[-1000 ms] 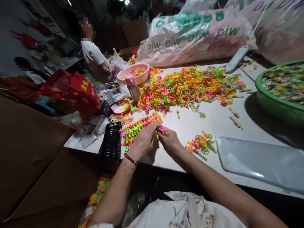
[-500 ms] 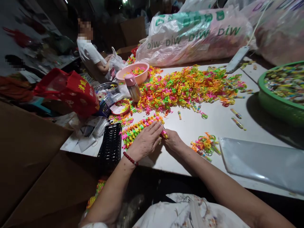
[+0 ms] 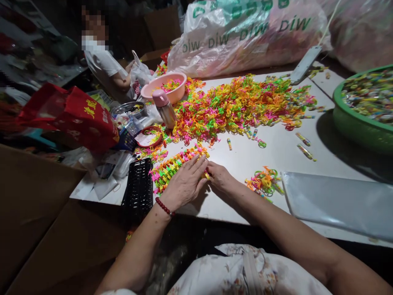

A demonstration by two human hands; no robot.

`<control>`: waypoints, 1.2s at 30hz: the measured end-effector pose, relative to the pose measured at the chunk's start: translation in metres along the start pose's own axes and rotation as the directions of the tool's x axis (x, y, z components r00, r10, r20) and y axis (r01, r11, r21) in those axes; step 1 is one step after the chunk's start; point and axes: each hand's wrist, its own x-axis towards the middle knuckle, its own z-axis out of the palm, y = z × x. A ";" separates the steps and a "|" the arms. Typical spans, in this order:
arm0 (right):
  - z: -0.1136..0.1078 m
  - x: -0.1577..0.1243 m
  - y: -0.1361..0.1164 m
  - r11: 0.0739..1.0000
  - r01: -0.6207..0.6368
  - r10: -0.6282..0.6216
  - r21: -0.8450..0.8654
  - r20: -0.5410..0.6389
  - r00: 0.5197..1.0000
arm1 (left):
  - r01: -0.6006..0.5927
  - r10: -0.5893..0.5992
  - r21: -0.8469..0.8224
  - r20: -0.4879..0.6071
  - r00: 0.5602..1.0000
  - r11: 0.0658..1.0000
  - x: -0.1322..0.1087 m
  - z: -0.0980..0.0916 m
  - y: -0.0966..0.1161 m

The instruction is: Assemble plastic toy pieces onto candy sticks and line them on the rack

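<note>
My left hand [image 3: 186,180], with a dark red bead bracelet [image 3: 165,207] at the wrist, lies flat across tightly lined-up small plastic toys [image 3: 167,170] in pink, orange, yellow and green. Its fingers are stretched out and point to the right. Against the right end of these toys is my right hand [image 3: 221,176], its fingers curled and closed on a yellow and pink end piece, mostly hidden. Beyond both hands spreads a large loose heap of similar toys [image 3: 233,106]. A smaller pile [image 3: 265,181] lies right of my right hand.
A black plastic basket [image 3: 138,184] stands at the left. Behind it are a red bag [image 3: 89,119], a pink-lidded flask [image 3: 166,108] and a pink basin [image 3: 179,92]. A green basin [image 3: 353,127] and clear plastic sheets [image 3: 334,200] are at right. A person [image 3: 104,65] sits far left.
The camera view has tilted down and shifted slightly. My left hand stays flat on the lined-up toys, and my right hand stays closed at their end, its fingers a little nearer the left hand.
</note>
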 end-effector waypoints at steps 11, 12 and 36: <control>-0.022 -0.025 -0.031 0.983 -0.060 0.063 -0.171 0.013 0.998 | -0.028 0.029 0.046 -0.017 0.999 0.999 -0.001 0.006 -0.001; -0.032 -0.041 -0.039 0.970 -0.065 0.069 -0.236 0.009 0.998 | -0.033 0.034 0.047 -0.024 0.999 0.998 -0.001 0.005 -0.001; -0.043 -0.039 -0.043 0.913 -0.397 0.403 0.091 -0.061 0.913 | -0.033 0.029 -0.130 -0.032 0.999 0.991 -0.001 -0.007 0.004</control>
